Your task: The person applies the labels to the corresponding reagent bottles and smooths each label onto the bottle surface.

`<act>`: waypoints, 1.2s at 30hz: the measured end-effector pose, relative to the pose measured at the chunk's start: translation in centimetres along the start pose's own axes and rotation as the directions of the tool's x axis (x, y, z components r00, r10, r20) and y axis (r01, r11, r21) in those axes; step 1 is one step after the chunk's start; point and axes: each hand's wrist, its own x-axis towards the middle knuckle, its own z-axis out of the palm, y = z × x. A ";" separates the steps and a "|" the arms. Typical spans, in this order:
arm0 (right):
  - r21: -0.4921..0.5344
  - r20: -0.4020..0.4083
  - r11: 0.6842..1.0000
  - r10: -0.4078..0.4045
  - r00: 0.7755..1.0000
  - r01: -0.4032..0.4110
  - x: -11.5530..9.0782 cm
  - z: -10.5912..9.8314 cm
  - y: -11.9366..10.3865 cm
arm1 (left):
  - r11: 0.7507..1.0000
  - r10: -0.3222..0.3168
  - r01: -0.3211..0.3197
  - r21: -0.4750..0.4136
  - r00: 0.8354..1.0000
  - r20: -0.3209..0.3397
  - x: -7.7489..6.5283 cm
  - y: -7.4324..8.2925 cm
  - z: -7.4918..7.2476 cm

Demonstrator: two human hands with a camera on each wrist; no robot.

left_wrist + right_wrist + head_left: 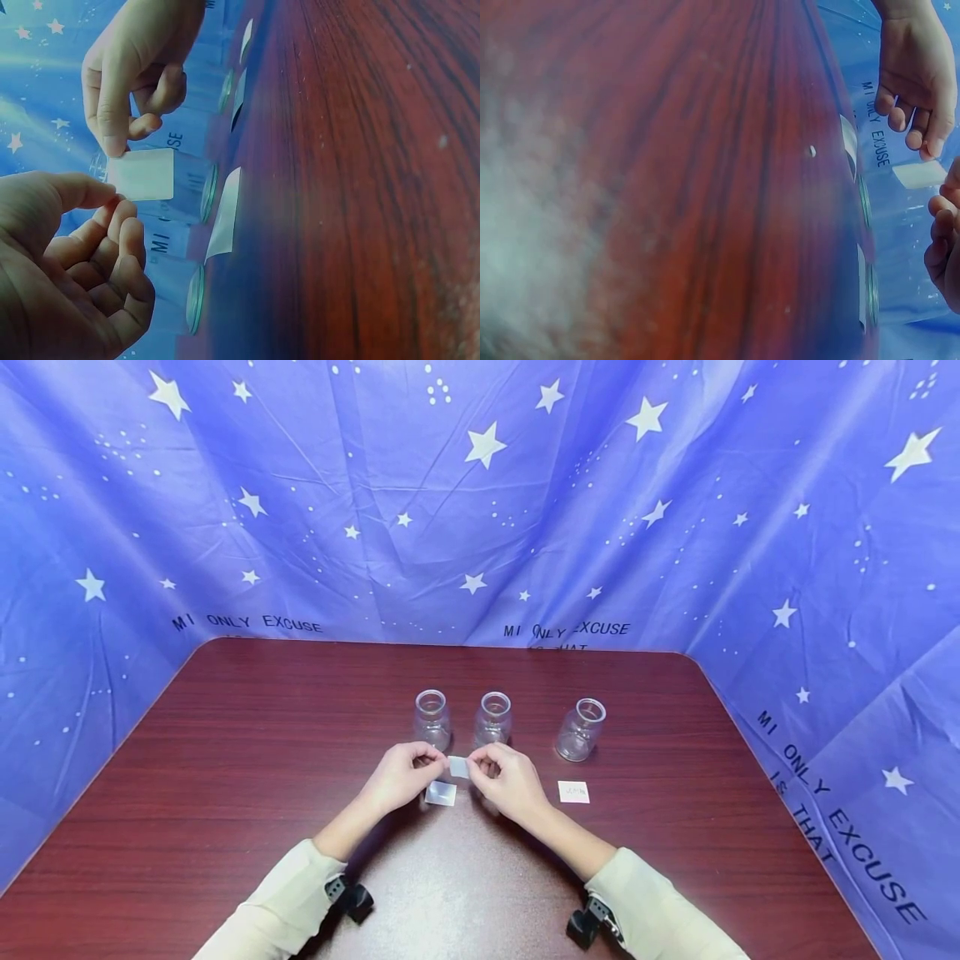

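A small white square label [458, 767] is held up between the two hands, near the middle of the table. Thumb and forefinger of my left hand [401, 777] pinch one top corner. My right hand [512, 783] pinches the other top corner, its remaining fingers loosely bent. In the left wrist view the label [142, 175] hangs flat, its face blank. Just beyond the hands stand two clear glass jars, the left jar [432, 720] and the middle jar [493, 718], both without lids. Below the left fingers lies a shiny pale paper square [440, 794].
Farther right stands a third glass jar [581, 729]. In front of it lies a white paper square [573, 792] with handwriting. Another paper piece [238, 101] shows in the left wrist view. A blue star-patterned curtain [480, 510] encloses the dark red wooden table [262, 735].
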 end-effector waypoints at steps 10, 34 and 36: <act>-0.060 0.010 0.983 -0.174 0.985 0.175 -0.3 0.1 0.1 | 0.997 -0.051 0.051 -0.059 0.999 0.002 -0.1 0.2 -0.2; -0.157 0.024 0.942 -0.296 0.955 0.296 0.0 0.1 -0.2 | 0.998 -0.051 0.048 -0.049 0.997 -0.050 -0.1 0.2 -0.3; -0.131 0.026 0.952 -0.274 0.961 0.275 0.0 0.0 -0.1 | 0.997 -0.055 0.053 -0.049 0.997 -0.050 -0.1 0.2 -0.3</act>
